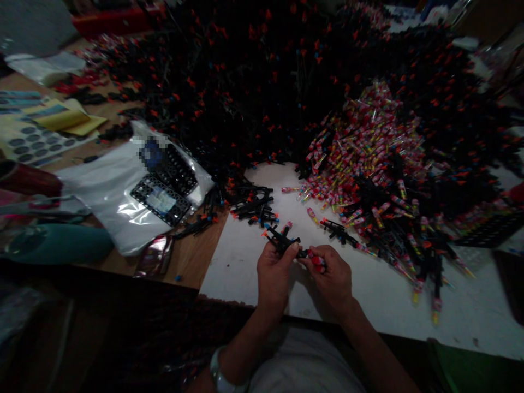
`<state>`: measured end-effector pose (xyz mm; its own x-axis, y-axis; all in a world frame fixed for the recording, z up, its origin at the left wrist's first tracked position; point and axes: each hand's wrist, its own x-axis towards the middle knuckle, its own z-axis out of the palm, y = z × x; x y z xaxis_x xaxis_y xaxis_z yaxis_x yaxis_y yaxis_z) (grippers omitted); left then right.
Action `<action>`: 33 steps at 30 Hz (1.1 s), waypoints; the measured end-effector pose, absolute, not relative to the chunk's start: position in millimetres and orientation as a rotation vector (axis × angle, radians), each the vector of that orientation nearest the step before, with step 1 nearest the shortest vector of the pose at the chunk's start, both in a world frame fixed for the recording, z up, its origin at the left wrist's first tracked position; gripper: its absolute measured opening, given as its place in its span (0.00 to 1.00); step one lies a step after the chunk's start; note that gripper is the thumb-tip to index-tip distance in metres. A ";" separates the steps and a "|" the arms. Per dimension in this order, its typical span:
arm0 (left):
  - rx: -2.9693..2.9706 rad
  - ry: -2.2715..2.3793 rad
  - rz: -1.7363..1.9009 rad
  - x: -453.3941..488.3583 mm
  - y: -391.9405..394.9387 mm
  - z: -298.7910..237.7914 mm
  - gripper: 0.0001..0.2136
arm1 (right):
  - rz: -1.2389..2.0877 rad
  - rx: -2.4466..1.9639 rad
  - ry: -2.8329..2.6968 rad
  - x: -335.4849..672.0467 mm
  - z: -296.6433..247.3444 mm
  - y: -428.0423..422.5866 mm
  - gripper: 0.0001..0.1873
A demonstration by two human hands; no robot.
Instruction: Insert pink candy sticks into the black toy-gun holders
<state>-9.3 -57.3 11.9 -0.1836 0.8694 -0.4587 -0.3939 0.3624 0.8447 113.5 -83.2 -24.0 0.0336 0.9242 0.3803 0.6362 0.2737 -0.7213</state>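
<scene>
My left hand (273, 279) is closed on a small black toy gun (283, 239), whose orange tip points to the upper left. In my right hand (333, 277) is a small tube with a red and pink wrapper (317, 260), pinched against the rear end of the gun. The two hands almost meet over the white board (233, 262). Just beyond my left hand lies a cluster of black toy guns (251, 203) with orange and blue tips. Past my right hand, a toy gun (339, 231) rests beside a loose tube (313, 216).
A big heap of black toy guns (245, 98) covers the back. Colourful tubes (368, 147) are piled at right centre, near guns with tubes attached (434, 289). On the left lie a plastic bag (98, 180), a black perforated tray (160, 199) and a teal bottle (61, 244).
</scene>
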 end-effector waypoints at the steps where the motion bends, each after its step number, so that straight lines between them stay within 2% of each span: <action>1: 0.493 1.299 1.213 -8.6 -56.9 12.8 0.14 | 0.414 -1.435 -1.695 113.6 -23.5 -83.0 0.09; 5: 0.516 1.307 1.203 -6.0 -58.6 10.2 0.13 | 0.430 -1.409 -1.705 107.1 -24.7 -86.7 0.05; 10: 0.682 1.274 1.105 -10.3 -61.1 3.9 0.12 | 0.422 -1.450 -1.717 114.9 -24.4 -86.1 0.07; 13: 1.028 1.321 0.986 -28.6 -43.3 5.8 0.13 | 0.105 -1.470 -1.681 152.0 -11.8 -72.4 0.09; 16: 1.473 1.721 0.984 -52.2 -8.2 8.1 0.13 | -0.332 -1.550 -1.507 190.9 5.3 -55.7 0.12; 18: 1.692 1.993 0.878 -62.6 14.0 7.6 0.16 | -0.413 -1.602 -1.468 199.0 11.4 -48.5 0.12; 22: 1.941 2.054 0.541 -63.8 25.2 1.2 0.14 | -0.041 -1.546 -1.608 166.4 1.1 -45.9 0.11; 25: 2.011 1.901 0.634 -61.0 10.9 -4.2 0.11 | 0.256 -1.482 -1.679 134.2 -13.2 -46.2 0.11; 28: 2.032 1.928 0.749 -67.3 5.6 -5.1 0.13 | 0.409 -1.483 -1.694 120.8 -20.5 -43.4 0.11; 30: 2.127 1.955 0.629 -75.2 11.8 -3.9 0.14 | 0.498 -1.520 -1.694 120.5 -21.6 -40.5 0.12; 33: 2.214 1.916 0.492 -84.7 23.4 -1.6 0.09 | 0.634 -1.588 -1.638 122.9 -20.6 -38.1 0.12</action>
